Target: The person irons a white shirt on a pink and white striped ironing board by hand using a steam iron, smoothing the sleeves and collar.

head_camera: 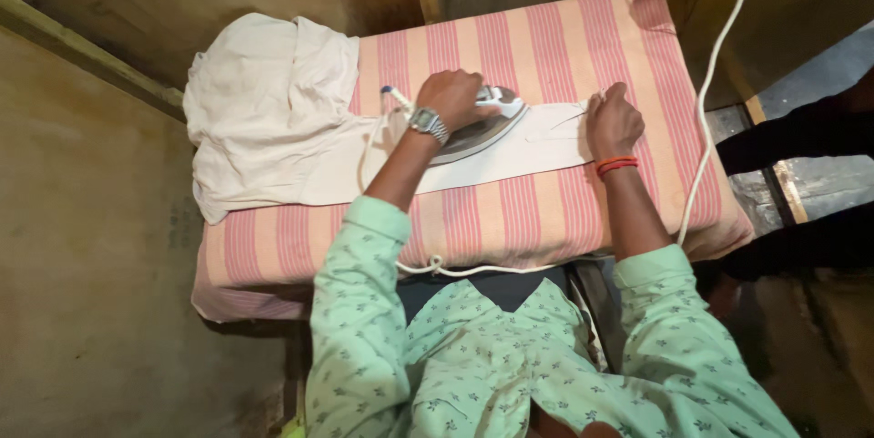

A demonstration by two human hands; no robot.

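Head view: a person in a pale green printed shirt leans over a padded table under a pink-striped cover (546, 210).
Left hand (452, 97): wears a wristwatch, fingers wrapped tight round the handle of the iron (482, 128).
Iron: sole flat on the cream cloth (510, 154), tip pointing toward 3 o'clock – near the middle of the table.
Right hand (612, 119): fingers curled, pressing the cloth's narrow end down at 3 o'clock of the iron; whether it pinches the fabric, I cannot tell.
Cloth bulk: bunched and creased at 9 o'clock of the iron, hanging slightly over the table's edge.
White cord (706, 119): runs from 1 o'clock down the table's right side, then loops along the near edge.
Risk, fingers: the iron's tip points straight at the holding hand – a long stroke could burn it.
Risk, cord: slack at the near edge could snag on the body and jerk the iron.
Risk, scorch: resting the sole in one spot could mark the fabric.
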